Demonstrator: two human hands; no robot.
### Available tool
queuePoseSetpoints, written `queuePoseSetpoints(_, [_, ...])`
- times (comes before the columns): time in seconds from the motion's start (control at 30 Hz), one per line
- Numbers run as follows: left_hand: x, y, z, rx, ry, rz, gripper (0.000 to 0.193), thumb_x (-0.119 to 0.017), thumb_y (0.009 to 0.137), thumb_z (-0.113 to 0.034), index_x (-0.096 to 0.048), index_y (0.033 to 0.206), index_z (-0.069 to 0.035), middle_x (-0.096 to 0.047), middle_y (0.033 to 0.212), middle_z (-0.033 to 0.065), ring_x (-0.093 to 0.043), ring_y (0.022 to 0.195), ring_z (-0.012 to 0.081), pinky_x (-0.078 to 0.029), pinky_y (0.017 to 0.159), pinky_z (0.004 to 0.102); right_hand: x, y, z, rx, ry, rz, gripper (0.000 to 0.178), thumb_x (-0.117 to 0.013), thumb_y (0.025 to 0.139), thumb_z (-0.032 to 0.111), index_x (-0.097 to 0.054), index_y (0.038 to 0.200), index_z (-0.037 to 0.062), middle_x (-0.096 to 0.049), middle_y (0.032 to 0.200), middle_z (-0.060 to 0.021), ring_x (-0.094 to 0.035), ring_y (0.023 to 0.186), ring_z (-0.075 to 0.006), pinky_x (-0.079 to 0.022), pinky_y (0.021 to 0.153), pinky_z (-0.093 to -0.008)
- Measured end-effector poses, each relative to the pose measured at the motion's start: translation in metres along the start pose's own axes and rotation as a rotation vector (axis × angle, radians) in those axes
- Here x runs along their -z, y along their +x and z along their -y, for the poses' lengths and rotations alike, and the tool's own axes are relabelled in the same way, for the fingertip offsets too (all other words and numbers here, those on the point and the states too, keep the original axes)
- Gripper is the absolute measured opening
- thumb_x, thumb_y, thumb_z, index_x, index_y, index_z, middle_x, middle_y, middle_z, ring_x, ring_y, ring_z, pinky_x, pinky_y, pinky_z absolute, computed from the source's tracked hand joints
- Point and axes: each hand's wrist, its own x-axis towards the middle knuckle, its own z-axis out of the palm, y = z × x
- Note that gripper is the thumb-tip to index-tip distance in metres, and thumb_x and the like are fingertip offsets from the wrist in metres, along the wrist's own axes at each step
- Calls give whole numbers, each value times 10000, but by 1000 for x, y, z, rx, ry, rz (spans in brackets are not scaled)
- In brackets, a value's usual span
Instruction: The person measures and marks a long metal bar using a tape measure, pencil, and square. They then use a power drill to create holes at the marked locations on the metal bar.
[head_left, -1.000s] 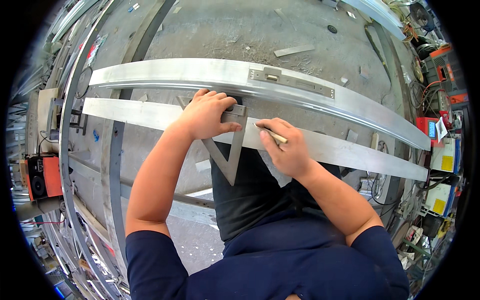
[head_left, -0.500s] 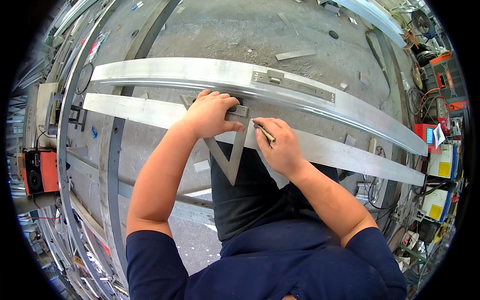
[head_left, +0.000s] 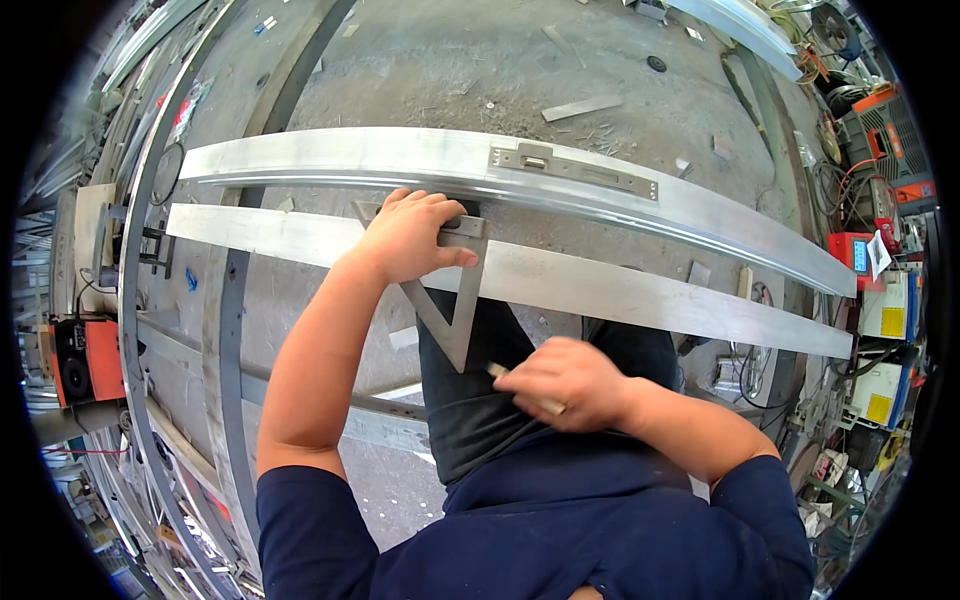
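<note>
We look steeply down from the person's head, through the left of two side-by-side fisheye cameras, with the torso (head_left: 600, 520) nearest us at the lower edge, the left hand (head_left: 408, 238) and right hand (head_left: 568, 385) mid-view, and the floor (head_left: 420, 80) farther off, straight edges bowing toward the dark rim

Set square (head_left: 468, 305): dull metal. Near bar (head_left: 640, 297): smooth metal. Shirt (head_left: 600, 510): matt cloth.

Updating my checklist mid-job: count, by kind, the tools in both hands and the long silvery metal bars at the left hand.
Long silvery metal bars: 2
Grey triangular metal square: 1
Slim tan pencil-like tool: 1
Total: 4
</note>
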Motion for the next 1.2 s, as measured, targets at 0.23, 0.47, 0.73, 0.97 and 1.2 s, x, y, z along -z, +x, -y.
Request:
queuePoseSetpoints(0.23, [26, -30, 2, 168, -276, -220, 352, -689, 980, -331, -693, 1198, -54, -708, 991, 91, -664, 957, 226, -493, 925, 385, 80, -61, -35, -390, -393, -390, 270, -668, 912, 34, -697, 1181, 35, -723, 1131, -177, -663, 1110, -385, -523, 964, -446])
queuePoseSetpoints(0.47, [-23, -237, 111, 681, -988, -863, 302, -534, 1090, -323, -639, 1033, -45, -555, 706, -9, -490, 565, 89, -395, 526, 245, 83, -128, -84, -611, -348, -633, 266, -536, 1053, 50, -633, 1289, -25, -723, 1241, -166, -672, 1211, -264, -474, 1064, -364])
queuePoseSetpoints(0.73, [-256, -399, 118, 1620, -1088, -1200, 132, -660, 951, -185, -625, 930, -60, -546, 677, 36, -560, 568, 187, -431, 485, 385, 72, -129, -84, -525, -427, -651, 250, -578, 1028, 57, -665, 1254, -3, -719, 1212, -159, -682, 1154, -281, -497, 1024, -379])
queuePoseSetpoints(0.97, [-337, -403, 128, 1676, -1558, -997, 463, -516, 1020, -353, -631, 1279, 13, -684, 1146, 185, -661, 1022, 335, -582, 812, 514, 124, -140, -66, -392, -423, -663, 285, -636, 946, 7, -687, 1221, 64, -713, 1146, -154, -650, 1112, -401, -507, 998, -446])
queuePoseSetpoints(1.2, [-306, -428, 97, 1522, -1357, -688, 538, -513, 1033, -320, -467, 1480, -23, -631, 1318, 170, -671, 1032, 325, -581, 782, 507, 182, -343, 13, -857, -477, -1193, 194, -542, 1088, 106, -634, 1229, 10, -766, 1056, -69, -663, 958, -109, -517, 886, -261])
